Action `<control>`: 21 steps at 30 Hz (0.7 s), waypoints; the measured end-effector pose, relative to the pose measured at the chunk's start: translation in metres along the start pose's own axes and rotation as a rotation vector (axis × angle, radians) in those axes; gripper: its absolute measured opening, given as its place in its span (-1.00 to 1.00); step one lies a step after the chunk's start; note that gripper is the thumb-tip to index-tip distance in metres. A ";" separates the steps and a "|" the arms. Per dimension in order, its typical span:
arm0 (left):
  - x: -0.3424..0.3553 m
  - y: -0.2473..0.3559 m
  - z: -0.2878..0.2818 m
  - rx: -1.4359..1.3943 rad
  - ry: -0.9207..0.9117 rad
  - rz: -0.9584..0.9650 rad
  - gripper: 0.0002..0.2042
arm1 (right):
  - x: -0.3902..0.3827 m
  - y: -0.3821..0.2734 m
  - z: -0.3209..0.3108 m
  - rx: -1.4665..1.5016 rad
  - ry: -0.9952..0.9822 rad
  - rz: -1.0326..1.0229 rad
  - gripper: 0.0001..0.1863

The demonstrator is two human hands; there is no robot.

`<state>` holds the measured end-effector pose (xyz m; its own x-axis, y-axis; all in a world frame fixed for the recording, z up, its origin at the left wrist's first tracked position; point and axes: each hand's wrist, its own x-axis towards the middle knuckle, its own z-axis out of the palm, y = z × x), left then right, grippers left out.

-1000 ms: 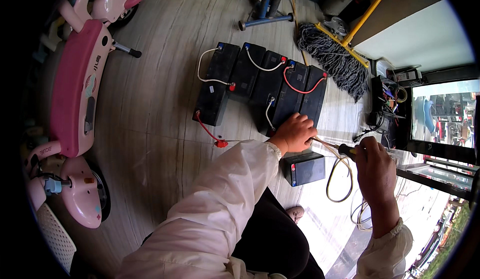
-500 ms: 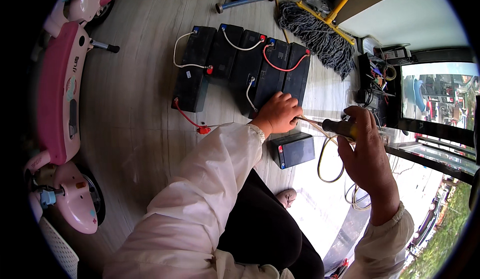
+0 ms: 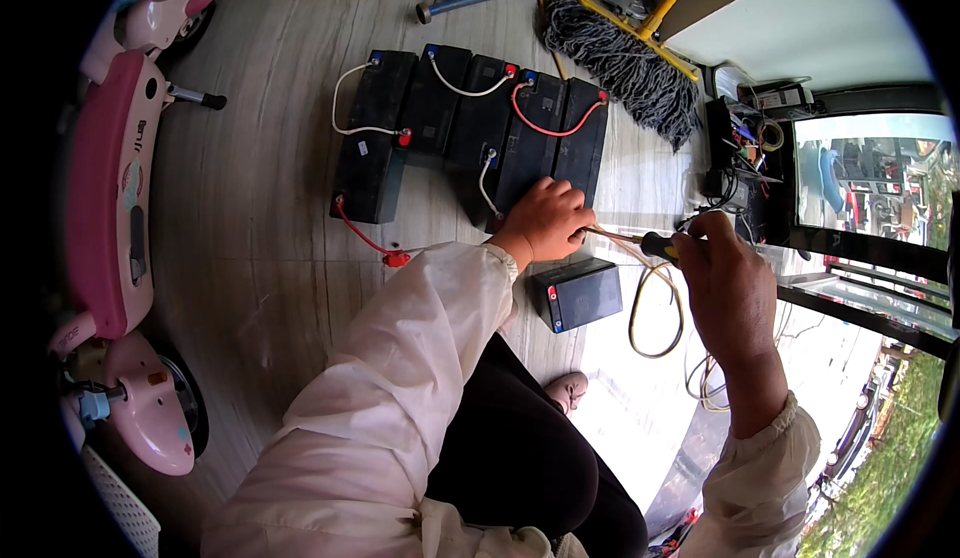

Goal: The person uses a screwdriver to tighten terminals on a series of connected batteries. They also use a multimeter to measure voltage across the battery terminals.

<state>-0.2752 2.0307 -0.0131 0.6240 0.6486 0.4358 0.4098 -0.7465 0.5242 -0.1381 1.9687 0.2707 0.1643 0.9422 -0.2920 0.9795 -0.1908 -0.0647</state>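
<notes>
My right hand is closed round the dark handle of a screwdriver, whose shaft points left. Its tip meets the fingertips of my left hand, which are pinched together at the near end of a black battery. What those fingers hold is hidden. More black batteries stand packed beside it, joined by white leads and a red lead. From the near-left battery another red lead runs to a red connector on the floor.
A separate battery stands just nearer than my left hand. Looped cable lies on the floor to its right. Behind are a mop and a blue metal stand. A pink ride-on scooter is at left, a glass door frame at right.
My right hand's fingers have gone from loosely spread to closed round the screwdriver handle. The left hand keeps its place at the battery. The whole view has shifted slightly.
</notes>
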 end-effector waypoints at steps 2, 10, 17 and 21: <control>0.002 0.001 0.002 -0.014 0.023 0.008 -0.88 | -0.002 0.001 0.000 0.169 0.142 -0.144 -0.70; 0.004 0.004 -0.003 -0.027 -0.009 -0.006 -0.84 | 0.001 -0.001 -0.005 0.129 0.039 -0.109 -0.71; 0.001 0.002 0.000 -0.022 -0.028 -0.023 -0.86 | 0.003 0.008 -0.003 0.027 0.010 -0.130 -0.72; 0.004 0.003 0.004 -0.012 -0.008 -0.005 -0.87 | 0.002 0.007 -0.008 0.180 0.034 -0.055 -0.75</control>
<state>-0.2693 2.0303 -0.0127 0.6270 0.6513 0.4274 0.4050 -0.7412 0.5353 -0.1301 1.9714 0.2774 0.1178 0.9607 -0.2515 0.9509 -0.1821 -0.2503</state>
